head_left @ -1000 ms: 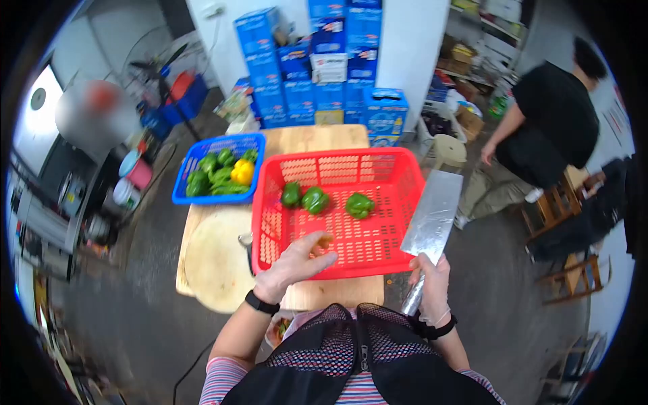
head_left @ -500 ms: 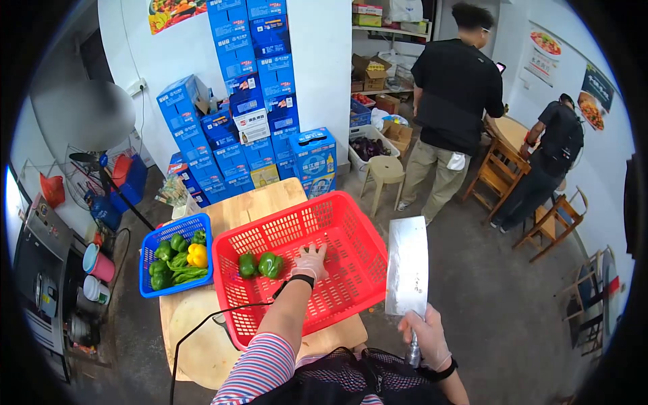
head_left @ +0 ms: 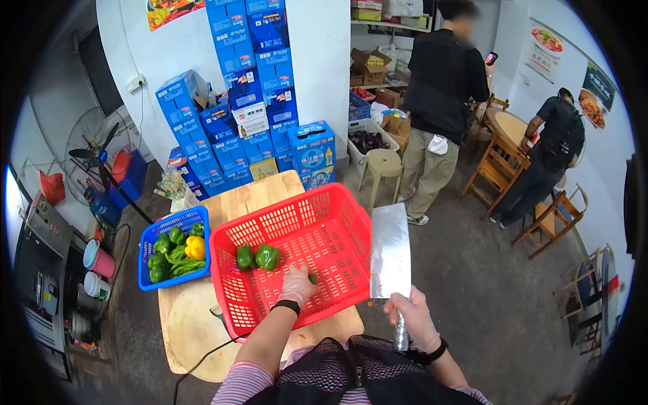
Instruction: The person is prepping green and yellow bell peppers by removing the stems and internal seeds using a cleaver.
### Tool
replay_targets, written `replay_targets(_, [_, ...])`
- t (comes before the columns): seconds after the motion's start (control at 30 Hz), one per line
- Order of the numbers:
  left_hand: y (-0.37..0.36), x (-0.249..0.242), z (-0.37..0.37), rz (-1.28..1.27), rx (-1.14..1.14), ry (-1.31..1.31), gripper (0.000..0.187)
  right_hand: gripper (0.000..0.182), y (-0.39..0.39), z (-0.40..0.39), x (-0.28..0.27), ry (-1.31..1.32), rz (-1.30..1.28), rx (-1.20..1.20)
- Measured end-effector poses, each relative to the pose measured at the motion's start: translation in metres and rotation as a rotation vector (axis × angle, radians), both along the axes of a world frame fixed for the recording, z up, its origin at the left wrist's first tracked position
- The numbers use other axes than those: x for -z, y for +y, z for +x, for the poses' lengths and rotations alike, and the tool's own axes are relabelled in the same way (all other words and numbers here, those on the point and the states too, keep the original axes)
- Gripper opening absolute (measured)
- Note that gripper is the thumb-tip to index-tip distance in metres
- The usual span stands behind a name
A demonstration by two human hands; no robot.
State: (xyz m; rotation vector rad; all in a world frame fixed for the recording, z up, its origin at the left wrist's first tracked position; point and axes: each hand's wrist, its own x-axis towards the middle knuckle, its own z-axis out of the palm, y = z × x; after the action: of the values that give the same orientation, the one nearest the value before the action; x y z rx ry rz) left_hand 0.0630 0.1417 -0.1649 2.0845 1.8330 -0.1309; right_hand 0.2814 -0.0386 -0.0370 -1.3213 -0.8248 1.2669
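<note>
My left hand [head_left: 298, 283], in a clear glove, reaches into the red plastic basket [head_left: 233, 297]. Its fingers curl round a green bell pepper [head_left: 312, 278], most of which the hand hides. Two more green bell peppers [head_left: 256, 257] lie side by side on the basket floor, left of that hand. Off the basket's right side, my gloved right hand [head_left: 413, 316] grips the metal handle of a cleaver [head_left: 391, 251], its broad blade pointing up and away from me.
A blue basket [head_left: 174, 283] of green peppers and one yellow pepper stands left of the red one. Both rest on a wooden table [head_left: 270, 191] with a round board [head_left: 196, 331]. Stacked blue boxes [head_left: 229, 40], a stool [head_left: 383, 162] and two people are beyond.
My left hand has drawn back toward me inside the red basket, with a green pepper now at its fingers. The cleaver and right hand have shifted slightly left and toward the basket.
</note>
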Motion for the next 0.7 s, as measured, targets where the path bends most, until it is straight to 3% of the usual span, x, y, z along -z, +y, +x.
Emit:
replay_targets(0.1, [-0.005,-0.008,-0.006,-0.118,-0.14,-0.106,0.076,0.014,0.017,-0.008,-0.006,0.022,0.014,-0.069])
replay_targets(0.43, [-0.029,-0.005,-0.011,-0.21,-0.207,-0.117,0.071,0.016,0.049,-0.021,-0.003,0.064,-0.001,-0.247])
replay_targets(0.5, [-0.02,-0.004,-0.023,-0.398,-0.119,-0.254,0.068,0.016,0.055,-0.025,-0.01,0.071,-0.02,-0.28])
replay_targets(0.57, [-0.024,-0.007,-0.037,-0.403,-0.173,-0.363,0.065,0.016,0.06,-0.025,-0.011,0.052,-0.011,-0.287])
replay_targets(0.67, [-0.03,-0.025,-0.05,-0.431,-0.466,-1.184,0.056,0.017,0.066,-0.032,-0.014,0.055,0.046,-0.301])
replay_targets(0.7, [-0.039,-0.058,-0.051,-0.506,-0.533,-1.416,0.052,0.017,0.068,-0.035,-0.018,0.053,0.075,-0.297])
